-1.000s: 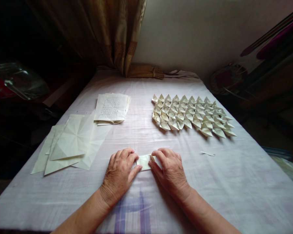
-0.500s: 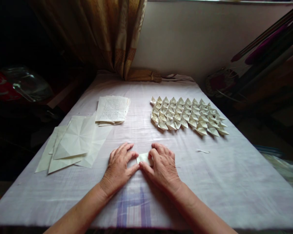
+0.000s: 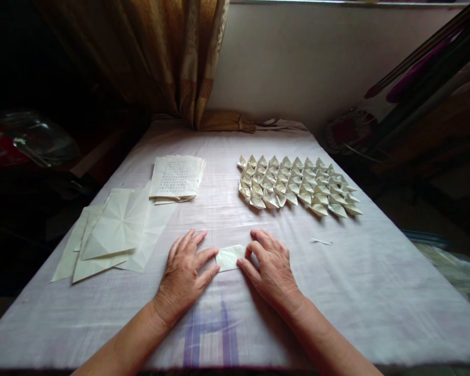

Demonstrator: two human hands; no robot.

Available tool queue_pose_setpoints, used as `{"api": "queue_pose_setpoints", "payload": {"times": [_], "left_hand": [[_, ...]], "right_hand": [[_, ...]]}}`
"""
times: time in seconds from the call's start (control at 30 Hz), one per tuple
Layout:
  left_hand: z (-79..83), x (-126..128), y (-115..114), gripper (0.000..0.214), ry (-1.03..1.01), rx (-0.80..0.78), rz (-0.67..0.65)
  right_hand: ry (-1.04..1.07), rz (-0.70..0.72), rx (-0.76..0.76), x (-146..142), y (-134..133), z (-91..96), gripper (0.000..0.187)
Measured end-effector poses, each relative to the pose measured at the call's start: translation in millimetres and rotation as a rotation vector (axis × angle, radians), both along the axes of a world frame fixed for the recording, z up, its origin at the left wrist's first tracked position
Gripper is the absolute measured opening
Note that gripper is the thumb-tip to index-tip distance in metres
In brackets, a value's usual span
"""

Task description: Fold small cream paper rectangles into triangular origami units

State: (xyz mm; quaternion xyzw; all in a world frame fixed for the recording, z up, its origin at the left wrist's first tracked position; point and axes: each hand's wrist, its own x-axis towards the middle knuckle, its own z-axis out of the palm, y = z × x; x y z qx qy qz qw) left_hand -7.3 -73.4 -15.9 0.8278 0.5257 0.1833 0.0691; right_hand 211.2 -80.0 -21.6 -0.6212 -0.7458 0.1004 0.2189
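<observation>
Right hand (image 3: 272, 267) has slid rightward, fingers bent at right end of paper (image 3: 228, 258), pinch unclear, while left hand (image 3: 185, 271), spread, touches left end, paper lying on cloth (image 3: 337, 303) between, probably light, creasable, best held by edges.

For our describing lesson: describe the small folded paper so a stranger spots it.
Find the pale cloth. On it, between the left hand and right hand, lies the folded paper: a small flat rectangle, unlike the larger sheets or pointed paper shapes.
</observation>
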Motion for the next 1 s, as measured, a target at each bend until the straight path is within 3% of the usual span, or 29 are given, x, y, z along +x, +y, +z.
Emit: {"api": "queue_pose_setpoints", "payload": {"times": [0.1,0.27,0.57,0.93,1.0], "left_hand": [[2.2,-1,-6,0.033,0.067,0.067,-0.135],[7.5,-7,-4,0.053,0.199,-0.06,-0.421],[15.8,-33,10,0.049,0.277,-0.073,-0.531],[27.1,-38,28,0.041,0.215,-0.074,-0.656],[26.2,-36,27,0.04,0.218,-0.053,-0.655]], "right_hand": [[-0.001,-0.001,0.007,-2,0,-1.9,0.011],[-0.01,0.006,0.045,-1,-1,-3.4,0.01],[-0.005,0.001,0.037,-2,-1,-1.5,0.011],[-0.023,-0.011,0.061,-2,-2,-3.7,0.012],[-0.043,0.059,0.068,-5,-5,-1.9,0.02]]}}
